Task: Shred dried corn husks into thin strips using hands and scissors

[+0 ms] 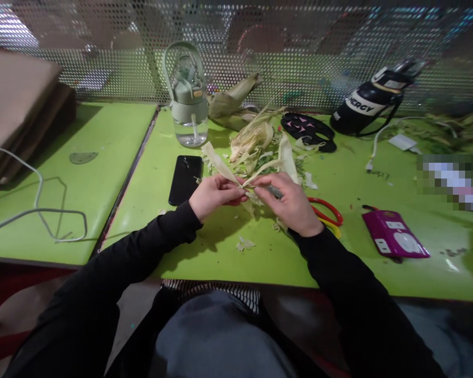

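Note:
My left hand (215, 195) and my right hand (289, 202) meet over the green table (205, 247), both pinched shut on pale corn husk strips (236, 176) that fan up and away from my fingers. A heap of corn husks (254, 139) lies just behind my hands. Red and yellow handled scissors (328, 212) lie under my right wrist. A few husk scraps (244, 243) sit near the table's front edge.
A black phone (185, 178) lies left of my hands. Behind it stands a clear water bottle (187, 97). A magenta power strip (396, 234) lies at the right. A black bottle (368, 102), a black mask (309, 131) and a white cable (35, 207) are further off.

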Motion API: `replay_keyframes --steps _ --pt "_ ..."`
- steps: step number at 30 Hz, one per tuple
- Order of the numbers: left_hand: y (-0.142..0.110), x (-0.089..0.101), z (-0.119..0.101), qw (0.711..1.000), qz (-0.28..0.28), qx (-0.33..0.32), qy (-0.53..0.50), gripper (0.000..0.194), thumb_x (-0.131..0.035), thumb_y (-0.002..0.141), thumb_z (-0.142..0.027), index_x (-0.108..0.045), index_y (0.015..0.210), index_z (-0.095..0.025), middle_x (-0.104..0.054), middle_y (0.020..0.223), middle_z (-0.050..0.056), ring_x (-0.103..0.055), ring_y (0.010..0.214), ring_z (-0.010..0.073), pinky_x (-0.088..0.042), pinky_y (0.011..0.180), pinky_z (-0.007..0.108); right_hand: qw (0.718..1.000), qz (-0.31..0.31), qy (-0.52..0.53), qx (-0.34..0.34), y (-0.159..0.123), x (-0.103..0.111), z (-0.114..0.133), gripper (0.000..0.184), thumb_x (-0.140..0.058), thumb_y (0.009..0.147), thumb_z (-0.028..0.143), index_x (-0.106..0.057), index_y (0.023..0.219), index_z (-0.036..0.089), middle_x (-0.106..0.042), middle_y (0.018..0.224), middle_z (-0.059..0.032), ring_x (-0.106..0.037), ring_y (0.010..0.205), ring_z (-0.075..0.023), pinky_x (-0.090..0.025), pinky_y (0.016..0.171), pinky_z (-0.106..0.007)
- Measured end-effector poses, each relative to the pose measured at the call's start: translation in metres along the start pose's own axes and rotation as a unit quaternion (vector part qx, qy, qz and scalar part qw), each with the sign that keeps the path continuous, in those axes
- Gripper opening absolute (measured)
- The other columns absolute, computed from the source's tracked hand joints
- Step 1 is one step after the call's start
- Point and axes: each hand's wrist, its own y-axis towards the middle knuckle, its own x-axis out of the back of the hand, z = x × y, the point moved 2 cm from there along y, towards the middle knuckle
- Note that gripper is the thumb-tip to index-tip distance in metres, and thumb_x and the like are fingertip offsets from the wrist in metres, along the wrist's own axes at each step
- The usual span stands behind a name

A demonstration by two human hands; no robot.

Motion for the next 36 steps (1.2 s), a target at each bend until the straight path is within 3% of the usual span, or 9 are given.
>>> replay_keyframes --steps 5,9,15,18,21,28,33,36 --pt "0.000 0.000 -0.002 0.999 -0.014 0.006 -0.028 0.015 -0.068 0.076 -0.002 -0.066 0.088 -0.010 -0.070 0.069 0.001 -0.067 0.063 0.0096 -0.055 0.068 0.025 0.993 -0.068 -0.077 0.061 -0.001 0.002 -0.003 0.013 -0.064 0.089 0.036 -0.070 0.091 0.025 -0.074 0.093 -0.0041 -0.062 0.091 -0.0253 -0.047 0.082 -0.047" --pt "0.001 -0.001 0.001 0.998 0.007 0.024 -0.050 0.019 -0.073 0.074 -0.007 -0.069 0.092 -0.012 -0.072 0.074 0.002 -0.068 0.067 0.0104 -0.056 0.073 0.027 0.993 -0.040 -0.100 0.047 -0.001 0.001 -0.007 0.018 -0.063 0.089 0.040 -0.072 0.090 0.025 -0.074 0.086 -0.0040 -0.062 0.086 -0.0267 -0.048 0.076 -0.049" --pt "0.000 -0.002 0.003 0.998 0.007 0.037 -0.041 0.013 -0.073 0.074 -0.006 -0.070 0.086 -0.010 -0.072 0.073 0.002 -0.068 0.063 0.0092 -0.056 0.068 0.023 0.995 0.035 0.069 -0.057 -0.001 0.000 -0.001 0.027 -0.053 0.094 0.037 -0.070 0.110 0.023 -0.070 0.113 -0.0088 -0.065 0.105 -0.0239 -0.053 0.087 -0.047" --pt "0.000 -0.003 0.002 0.999 -0.006 0.034 -0.027 0.009 -0.070 0.076 -0.004 -0.069 0.083 -0.009 -0.071 0.068 0.001 -0.066 0.059 0.0076 -0.054 0.063 0.020 0.985 0.070 0.133 -0.086 -0.001 0.001 0.004 0.031 -0.059 0.090 0.042 -0.069 0.112 0.022 -0.070 0.112 -0.0078 -0.067 0.102 -0.0221 -0.054 0.090 -0.044" --pt "0.001 -0.001 0.001 0.999 -0.024 0.025 -0.018 0.008 -0.069 0.077 -0.004 -0.068 0.083 -0.009 -0.070 0.067 0.001 -0.066 0.060 0.0082 -0.053 0.063 0.020 0.989 0.062 0.109 -0.081 -0.001 0.003 0.006 0.034 -0.068 0.084 0.044 -0.069 0.110 0.022 -0.071 0.107 -0.0076 -0.068 0.095 -0.0222 -0.056 0.083 -0.042" --pt "0.001 -0.003 0.000 0.999 -0.012 0.039 -0.003 0.011 -0.068 0.078 -0.002 -0.068 0.085 -0.010 -0.070 0.069 0.001 -0.067 0.061 0.0083 -0.055 0.066 0.023 0.993 0.021 0.055 -0.099 -0.001 0.002 0.003 0.025 -0.059 0.090 0.040 -0.072 0.084 0.019 -0.073 0.087 -0.0065 -0.067 0.079 -0.0210 -0.054 0.072 -0.037" --pt "0.002 -0.003 0.002 0.999 -0.002 0.039 0.000 0.011 -0.068 0.077 -0.001 -0.068 0.084 -0.010 -0.070 0.068 0.000 -0.067 0.060 0.0091 -0.057 0.070 0.026 0.977 0.046 0.146 -0.148 -0.001 -0.002 0.000 0.029 -0.063 0.086 0.044 -0.073 0.100 0.021 -0.073 0.106 -0.0075 -0.067 0.095 -0.0221 -0.054 0.085 -0.040" --pt "0.002 -0.003 0.004 0.999 -0.001 0.053 -0.004 0.009 -0.067 0.077 -0.001 -0.068 0.082 -0.009 -0.070 0.069 0.001 -0.066 0.060 0.0089 -0.058 0.074 0.030 0.950 0.065 0.241 -0.187 -0.001 -0.006 -0.001 0.035 -0.067 0.083 0.046 -0.071 0.108 0.022 -0.073 0.110 -0.0071 -0.068 0.095 -0.0205 -0.054 0.087 -0.041"
